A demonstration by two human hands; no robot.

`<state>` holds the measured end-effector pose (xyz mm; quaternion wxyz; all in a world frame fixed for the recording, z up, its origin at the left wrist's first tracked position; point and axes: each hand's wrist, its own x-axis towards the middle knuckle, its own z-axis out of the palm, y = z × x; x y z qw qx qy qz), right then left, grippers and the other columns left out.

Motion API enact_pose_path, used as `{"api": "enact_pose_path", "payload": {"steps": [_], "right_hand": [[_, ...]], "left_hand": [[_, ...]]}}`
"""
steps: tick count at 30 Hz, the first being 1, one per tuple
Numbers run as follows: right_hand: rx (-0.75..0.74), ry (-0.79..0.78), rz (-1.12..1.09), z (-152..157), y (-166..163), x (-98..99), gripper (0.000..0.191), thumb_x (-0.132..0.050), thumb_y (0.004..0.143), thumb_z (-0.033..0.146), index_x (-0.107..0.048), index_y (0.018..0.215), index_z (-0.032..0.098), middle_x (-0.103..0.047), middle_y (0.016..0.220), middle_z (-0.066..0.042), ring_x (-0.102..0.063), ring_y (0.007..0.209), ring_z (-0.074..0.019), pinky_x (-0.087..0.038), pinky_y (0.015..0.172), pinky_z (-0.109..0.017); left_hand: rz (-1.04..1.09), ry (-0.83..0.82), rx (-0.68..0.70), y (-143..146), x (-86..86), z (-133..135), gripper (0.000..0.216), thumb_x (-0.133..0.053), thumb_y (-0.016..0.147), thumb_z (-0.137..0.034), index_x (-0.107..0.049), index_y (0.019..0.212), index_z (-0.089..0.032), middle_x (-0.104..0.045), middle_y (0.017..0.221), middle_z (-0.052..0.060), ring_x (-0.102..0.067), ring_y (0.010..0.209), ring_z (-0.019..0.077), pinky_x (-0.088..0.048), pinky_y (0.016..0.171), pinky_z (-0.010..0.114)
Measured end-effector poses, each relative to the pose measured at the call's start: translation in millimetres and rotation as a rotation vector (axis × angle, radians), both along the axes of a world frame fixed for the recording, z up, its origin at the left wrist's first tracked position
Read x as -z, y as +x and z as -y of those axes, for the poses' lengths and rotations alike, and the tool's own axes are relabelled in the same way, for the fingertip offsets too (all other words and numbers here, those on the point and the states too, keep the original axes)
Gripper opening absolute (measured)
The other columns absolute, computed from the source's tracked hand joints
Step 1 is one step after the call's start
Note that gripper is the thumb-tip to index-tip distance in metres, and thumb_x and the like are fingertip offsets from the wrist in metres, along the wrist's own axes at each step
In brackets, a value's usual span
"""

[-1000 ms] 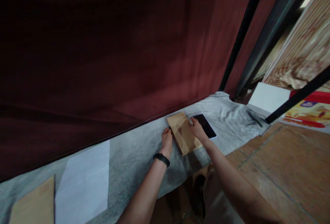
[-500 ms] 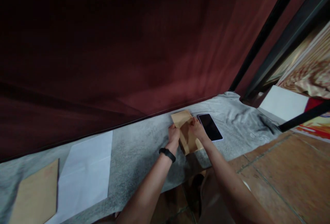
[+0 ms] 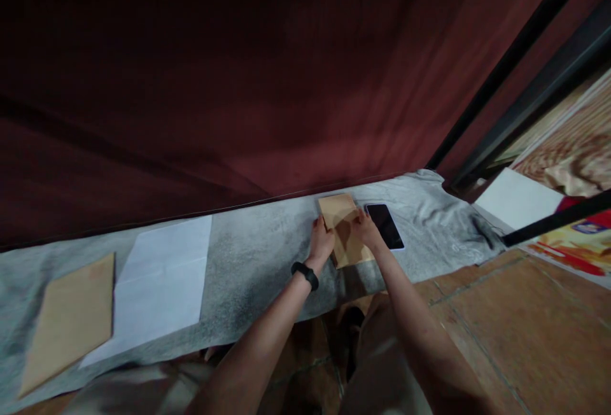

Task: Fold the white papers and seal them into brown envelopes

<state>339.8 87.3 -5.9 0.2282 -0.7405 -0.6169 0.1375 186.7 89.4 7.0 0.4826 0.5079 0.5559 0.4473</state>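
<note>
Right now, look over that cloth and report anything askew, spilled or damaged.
The grey cloth is rumpled at its right end, while its middle lies flatter. No spill shows. Nothing odd stands out on the brown packet, though the left hand and right hand partly hide it.

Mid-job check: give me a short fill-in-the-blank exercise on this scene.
1. Of the left hand and right hand, the one wearing the wristband is the ____.
2. The dark-screened device lies to the ____ of the brown packet.
3. The cloth beneath them is ____ in colour.

Missing words: left; right; grey.
</note>
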Motion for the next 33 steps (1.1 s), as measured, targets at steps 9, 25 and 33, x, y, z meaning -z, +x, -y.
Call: {"api": "enact_pose_path", "payload": {"steps": [9,25,33], "right_hand": [[-0.022,0.128,0.082,17,-7,5.7,0.047,-0.047,0.089,0.016,-0.057,0.135,0.01,-0.062,0.134,-0.02,-0.044,0.139,-0.0314,-0.036,0.114,-0.05],[-0.18,0.279,-0.039,36,-41,-10.8,0.04,-0.051,0.09,0.018,-0.065,0.127,0.016,-0.055,0.142,-0.018,-0.047,0.136,-0.0311,-0.04,0.113,-0.053],[-0.362,0.167,-0.104,44,-94,-11.3,0.038,-0.052,0.089,0.018,-0.069,0.123,0.017,-0.063,0.136,-0.015,-0.057,0.13,-0.0261,-0.046,0.111,-0.045]], "left_hand": [[-0.422,0.251,0.234,-26,7.1,73,0.054,-0.054,0.088,-0.014,-0.052,0.141,-0.02,-0.042,0.155,0.014,-0.038,0.146,0.0274,-0.03,0.122,0.043],[-0.967,0.252,-0.013,-189,10.0,139,0.054,-0.049,0.096,-0.033,-0.046,0.148,-0.022,-0.033,0.164,0.013,-0.03,0.15,0.0287,-0.031,0.12,0.048],[-1.482,-0.104,-0.347,-307,4.9,159,0.062,-0.043,0.096,-0.045,-0.048,0.144,-0.005,-0.05,0.148,0.029,-0.044,0.139,0.04,-0.04,0.108,0.057]]}}
